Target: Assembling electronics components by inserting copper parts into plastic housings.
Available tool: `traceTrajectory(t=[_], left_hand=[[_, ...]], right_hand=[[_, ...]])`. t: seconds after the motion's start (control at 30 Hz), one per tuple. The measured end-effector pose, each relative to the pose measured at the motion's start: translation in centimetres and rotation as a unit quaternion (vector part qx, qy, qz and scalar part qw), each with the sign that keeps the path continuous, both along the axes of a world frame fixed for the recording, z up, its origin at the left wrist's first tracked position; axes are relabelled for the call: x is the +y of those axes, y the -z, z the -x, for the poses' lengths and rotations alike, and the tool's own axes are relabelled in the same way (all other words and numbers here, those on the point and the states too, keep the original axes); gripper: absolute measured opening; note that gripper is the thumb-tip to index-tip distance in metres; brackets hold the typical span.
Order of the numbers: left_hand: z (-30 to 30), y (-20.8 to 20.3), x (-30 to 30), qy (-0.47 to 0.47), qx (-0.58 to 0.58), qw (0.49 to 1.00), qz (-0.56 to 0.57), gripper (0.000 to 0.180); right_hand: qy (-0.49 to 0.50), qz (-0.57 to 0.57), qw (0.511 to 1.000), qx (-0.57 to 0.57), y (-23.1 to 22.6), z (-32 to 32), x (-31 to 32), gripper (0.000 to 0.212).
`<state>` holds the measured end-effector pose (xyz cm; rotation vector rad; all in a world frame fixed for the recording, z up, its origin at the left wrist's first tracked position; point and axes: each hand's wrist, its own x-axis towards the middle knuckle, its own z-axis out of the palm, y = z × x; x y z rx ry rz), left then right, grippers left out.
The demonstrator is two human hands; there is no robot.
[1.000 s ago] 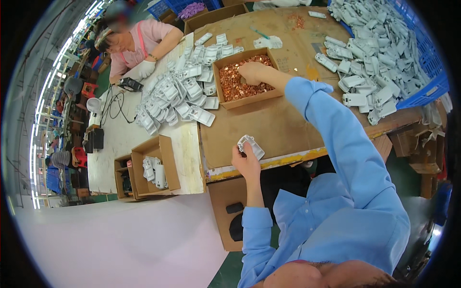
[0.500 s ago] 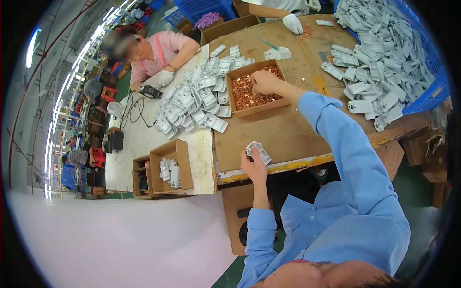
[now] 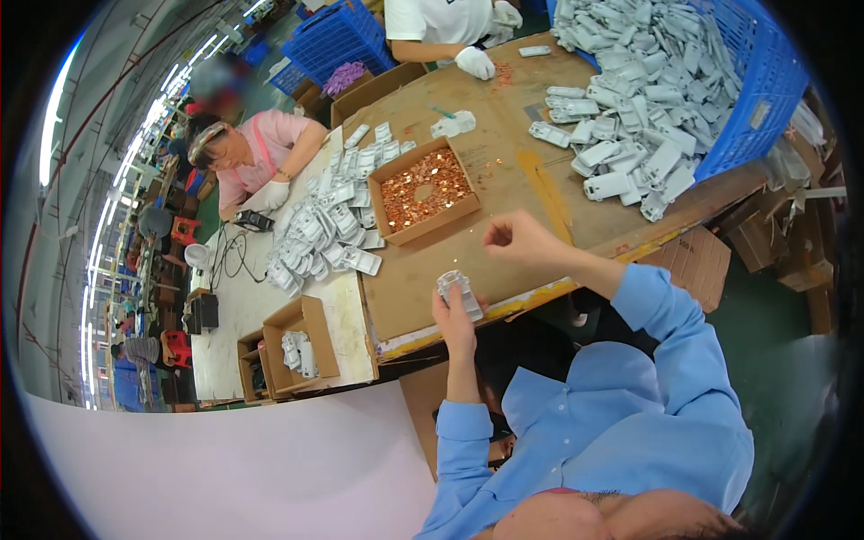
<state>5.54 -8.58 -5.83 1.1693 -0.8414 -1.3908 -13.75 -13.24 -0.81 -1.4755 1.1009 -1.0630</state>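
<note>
Largest first: we note a cardboard-covered table (image 3: 405, 292) across the middle of the frame. At upper right stands a blue crate (image 3: 760, 117), with a heap of white cases (image 3: 630, 112) in it and spilling out onto the table. Left of centre we see a looser pile of white cases (image 3: 315, 225). A cardboard box (image 3: 432, 224) stands just beside that pile, holding copper bits (image 3: 405, 202), with a paler patch amid them.

Next, the hands. The right hand (image 3: 531, 245) hangs just right of centre, below and right of the box and apart from it. Its fingers are curled, thumb and forefinger drawn together at the left side; we cannot tell whether a copper bit sits between them. The left hand (image 3: 457, 333) is lower, near the table's front edge, closed around one white case (image 3: 466, 304), thumb laid over it and fingertips showing past its right side.

Smallest: that held case. Its long axis slants from upper left to lower right. The right hand's pinch lies above and to the right of it, off to the side of that axis rather than in line, near but not touching.
</note>
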Motion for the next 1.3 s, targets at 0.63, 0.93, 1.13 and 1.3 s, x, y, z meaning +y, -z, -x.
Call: traceTrajectory(t=[0.63, 0.93, 1.13, 1.3], left_hand=[[10.5, -5.1, 4.8, 0.254, 0.053, 0.965, 0.04, 0.049], [12.8, -3.5, 7.1, 0.21, 0.043, 0.974, 0.071, 0.044], [12.9, -2.8, 8.1, 0.209, 0.004, 0.974, 0.093, 0.038], [12.4, -3.2, 8.4, 0.176, -0.027, 0.976, 0.126, 0.03]], right_hand=[[0.132, 0.084, 0.98, 0.12, -2.0, 6.4, 10.9, 0.008], [0.176, 0.14, 0.964, 0.143, -0.7, 7.5, 12.1, 0.008], [0.183, 0.101, 0.971, 0.115, -1.3, 7.6, 13.1, 0.014], [0.18, 0.078, 0.978, 0.064, -1.3, 7.6, 13.1, 0.027]])
